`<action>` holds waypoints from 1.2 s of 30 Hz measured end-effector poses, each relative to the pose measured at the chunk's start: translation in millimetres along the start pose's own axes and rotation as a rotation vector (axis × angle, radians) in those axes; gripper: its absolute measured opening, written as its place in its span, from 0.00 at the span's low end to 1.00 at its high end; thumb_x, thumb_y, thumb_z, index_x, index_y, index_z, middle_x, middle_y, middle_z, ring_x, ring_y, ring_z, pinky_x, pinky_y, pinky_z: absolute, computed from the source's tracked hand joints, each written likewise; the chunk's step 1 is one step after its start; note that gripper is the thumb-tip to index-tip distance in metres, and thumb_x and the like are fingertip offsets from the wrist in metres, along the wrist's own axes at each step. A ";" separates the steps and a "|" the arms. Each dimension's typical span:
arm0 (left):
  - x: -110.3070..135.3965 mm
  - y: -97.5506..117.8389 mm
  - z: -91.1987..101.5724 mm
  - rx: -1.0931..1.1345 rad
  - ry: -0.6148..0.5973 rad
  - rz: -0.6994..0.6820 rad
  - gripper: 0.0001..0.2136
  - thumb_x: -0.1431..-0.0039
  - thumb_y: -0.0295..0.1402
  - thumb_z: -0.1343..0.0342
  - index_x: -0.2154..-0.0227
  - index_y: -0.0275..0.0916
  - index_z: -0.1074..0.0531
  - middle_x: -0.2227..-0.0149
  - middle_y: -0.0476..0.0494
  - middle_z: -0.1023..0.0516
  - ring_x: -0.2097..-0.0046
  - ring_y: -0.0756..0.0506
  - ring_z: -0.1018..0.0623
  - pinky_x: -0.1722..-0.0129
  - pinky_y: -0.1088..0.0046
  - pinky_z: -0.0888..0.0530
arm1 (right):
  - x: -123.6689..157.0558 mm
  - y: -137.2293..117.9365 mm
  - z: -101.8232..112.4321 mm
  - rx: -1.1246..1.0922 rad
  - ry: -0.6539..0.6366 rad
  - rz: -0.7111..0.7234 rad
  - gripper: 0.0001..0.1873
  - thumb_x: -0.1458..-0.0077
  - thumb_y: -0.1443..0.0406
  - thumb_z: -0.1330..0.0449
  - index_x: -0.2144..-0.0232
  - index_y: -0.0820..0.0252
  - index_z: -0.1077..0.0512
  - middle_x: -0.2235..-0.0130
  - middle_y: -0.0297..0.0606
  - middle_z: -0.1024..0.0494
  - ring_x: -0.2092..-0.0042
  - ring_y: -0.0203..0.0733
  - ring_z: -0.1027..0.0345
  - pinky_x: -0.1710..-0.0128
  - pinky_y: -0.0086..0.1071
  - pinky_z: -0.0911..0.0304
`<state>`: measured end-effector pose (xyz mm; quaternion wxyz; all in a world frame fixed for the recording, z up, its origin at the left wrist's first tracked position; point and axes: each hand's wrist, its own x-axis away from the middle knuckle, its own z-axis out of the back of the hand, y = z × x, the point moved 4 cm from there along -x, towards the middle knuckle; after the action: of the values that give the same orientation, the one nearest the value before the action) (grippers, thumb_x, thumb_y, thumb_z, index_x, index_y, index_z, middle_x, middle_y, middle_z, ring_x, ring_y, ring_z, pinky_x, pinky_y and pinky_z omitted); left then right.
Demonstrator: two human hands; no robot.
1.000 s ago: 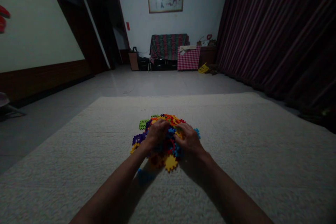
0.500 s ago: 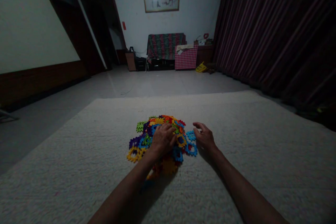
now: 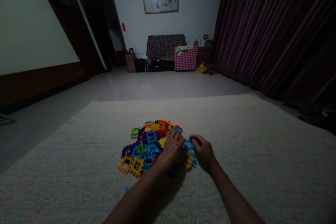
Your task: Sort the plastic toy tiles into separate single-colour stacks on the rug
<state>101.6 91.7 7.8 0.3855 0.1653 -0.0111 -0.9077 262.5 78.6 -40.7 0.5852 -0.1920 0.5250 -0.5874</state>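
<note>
A loose pile of colourful plastic interlocking tiles [image 3: 151, 148] with toothed edges lies on a pale, textured mat. My left hand [image 3: 172, 149] rests on the right part of this pile, its fingers stretched out over the pieces and hiding those beneath. At the pile's right edge, my right hand [image 3: 204, 150] has thumb and fingertips closed on the border of a light blue tile [image 3: 188, 144]. Just below that one, a yellow tile with a round opening [image 3: 188, 161] overlaps another blue piece. Yellow window-like tiles [image 3: 136, 166] lie at the pile's near left.
The pale mat [image 3: 78, 154] spreads around the pile over a grey tiled floor [image 3: 162, 85]. Against the far wall stand a cloth-draped piece of furniture [image 3: 165, 47] and a red checked cover [image 3: 186, 59]. Dark curtains [image 3: 257, 35] hang on the right.
My left hand has shifted right and nearer across the pile. My right hand has gone from spread fingers beside the blue tiles to a pinch on one. A yellow tile now shows beside them.
</note>
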 end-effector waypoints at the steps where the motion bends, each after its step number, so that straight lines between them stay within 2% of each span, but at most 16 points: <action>1: 1.5 1.4 1.4 -0.003 -0.005 -0.005 0.16 0.40 0.36 0.44 0.50 0.41 0.28 0.48 0.35 0.27 0.44 0.34 0.32 0.48 0.53 0.31 | 0.0 0.5 -0.2 0.004 -0.003 -0.001 0.14 0.45 0.59 0.45 0.63 0.58 0.23 0.60 0.43 0.18 0.58 0.48 0.25 0.54 0.42 0.30; 3: 7.2 3.8 8.7 -0.006 -0.013 -0.039 0.16 0.39 0.36 0.45 0.48 0.41 0.29 0.48 0.35 0.28 0.43 0.34 0.32 0.47 0.52 0.31 | 0.5 0.2 -0.1 0.004 0.002 -0.008 0.15 0.45 0.58 0.45 0.63 0.58 0.23 0.60 0.43 0.18 0.58 0.48 0.25 0.54 0.42 0.30; 5: 18.8 7.2 18.3 0.003 -0.028 -0.145 0.18 0.38 0.38 0.46 0.46 0.42 0.30 0.45 0.35 0.29 0.40 0.34 0.34 0.44 0.52 0.33 | 1.2 -1.3 0.0 -0.002 -0.001 -0.014 0.15 0.44 0.58 0.46 0.62 0.59 0.23 0.59 0.44 0.19 0.57 0.48 0.25 0.54 0.42 0.30; 7: 38.5 9.0 26.4 0.020 -0.042 -0.275 0.20 0.37 0.41 0.46 0.44 0.43 0.31 0.41 0.37 0.31 0.36 0.34 0.37 0.42 0.52 0.35 | 1.3 -2.9 -0.2 0.014 -0.013 -0.007 0.16 0.44 0.58 0.45 0.61 0.59 0.23 0.58 0.45 0.19 0.57 0.48 0.25 0.53 0.41 0.30; 9: 64.2 3.0 32.0 0.037 -0.018 -0.307 0.21 0.37 0.42 0.46 0.42 0.45 0.33 0.39 0.38 0.32 0.35 0.35 0.39 0.40 0.52 0.36 | 0.9 -3.6 -1.7 0.060 -0.031 0.022 0.17 0.44 0.57 0.45 0.58 0.59 0.24 0.57 0.45 0.20 0.56 0.48 0.26 0.52 0.42 0.31; 13: 123.0 -35.5 36.1 0.008 0.084 -0.121 0.27 0.40 0.47 0.44 0.40 0.44 0.33 0.35 0.34 0.36 0.33 0.29 0.42 0.39 0.45 0.39 | 1.5 -2.7 -11.0 0.195 -0.079 0.133 0.21 0.45 0.53 0.44 0.54 0.59 0.25 0.51 0.48 0.22 0.49 0.52 0.29 0.46 0.48 0.35; 16: 168.5 -76.3 35.6 0.002 0.100 0.039 0.39 0.47 0.57 0.43 0.35 0.46 0.41 0.31 0.32 0.45 0.31 0.25 0.47 0.39 0.40 0.41 | 8.4 -3.2 -20.3 0.283 -0.173 0.194 0.26 0.46 0.49 0.42 0.50 0.57 0.27 0.46 0.49 0.25 0.44 0.56 0.33 0.42 0.54 0.39; 19: 207.6 -107.4 30.3 0.043 0.027 0.094 0.51 0.58 0.65 0.40 0.33 0.45 0.45 0.31 0.27 0.47 0.32 0.21 0.47 0.42 0.37 0.38 | 23.7 -10.9 -24.2 0.314 -0.282 0.245 0.34 0.50 0.46 0.38 0.45 0.55 0.30 0.44 0.49 0.28 0.43 0.57 0.35 0.42 0.55 0.40; 22: 228.7 -118.9 23.2 0.055 -0.045 0.133 0.56 0.63 0.66 0.39 0.32 0.45 0.47 0.30 0.26 0.49 0.32 0.19 0.50 0.43 0.35 0.37 | 48.5 -27.0 -25.2 0.317 -0.355 0.326 0.45 0.56 0.46 0.33 0.38 0.54 0.37 0.38 0.51 0.36 0.38 0.60 0.42 0.40 0.55 0.43; 25: 224.7 -111.0 19.2 0.081 -0.047 0.129 0.55 0.62 0.64 0.37 0.32 0.45 0.46 0.30 0.27 0.51 0.31 0.20 0.52 0.42 0.35 0.39 | 76.0 -44.0 -30.5 0.357 -0.375 0.373 0.56 0.61 0.47 0.30 0.33 0.51 0.45 0.30 0.49 0.51 0.31 0.68 0.60 0.38 0.63 0.51; 27: 212.3 -102.0 17.5 0.117 -0.022 0.110 0.53 0.59 0.62 0.36 0.32 0.44 0.46 0.30 0.27 0.50 0.30 0.22 0.52 0.40 0.36 0.40 | 88.7 -52.6 -35.6 0.408 -0.350 0.358 0.56 0.62 0.47 0.30 0.33 0.51 0.46 0.28 0.48 0.58 0.30 0.72 0.71 0.39 0.69 0.54; 29: 197.3 -95.0 14.6 0.154 0.003 0.085 0.50 0.56 0.60 0.37 0.32 0.44 0.46 0.30 0.28 0.51 0.30 0.24 0.51 0.39 0.38 0.41 | 94.1 -59.7 -40.2 0.432 -0.322 0.359 0.53 0.61 0.49 0.30 0.35 0.53 0.44 0.28 0.48 0.59 0.30 0.72 0.74 0.39 0.70 0.55; 32: 175.8 -91.8 5.9 0.193 0.034 0.047 0.48 0.54 0.57 0.36 0.33 0.42 0.44 0.30 0.26 0.51 0.30 0.25 0.50 0.38 0.39 0.40 | 89.6 -65.4 -43.3 0.417 -0.291 0.384 0.45 0.57 0.53 0.31 0.38 0.59 0.39 0.28 0.50 0.59 0.29 0.69 0.73 0.36 0.65 0.55; 36: 150.8 -96.9 -10.0 0.237 0.074 0.014 0.49 0.56 0.53 0.32 0.33 0.42 0.45 0.31 0.26 0.50 0.30 0.24 0.50 0.38 0.39 0.41 | 75.2 -63.2 -43.6 0.369 -0.267 0.426 0.42 0.57 0.60 0.33 0.39 0.60 0.39 0.29 0.51 0.56 0.29 0.66 0.71 0.35 0.65 0.57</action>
<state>-60.5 54.8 -60.0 0.3699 0.2431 -0.1051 -0.8905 177.1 13.9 -33.1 0.7840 -0.0438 0.3563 -0.5064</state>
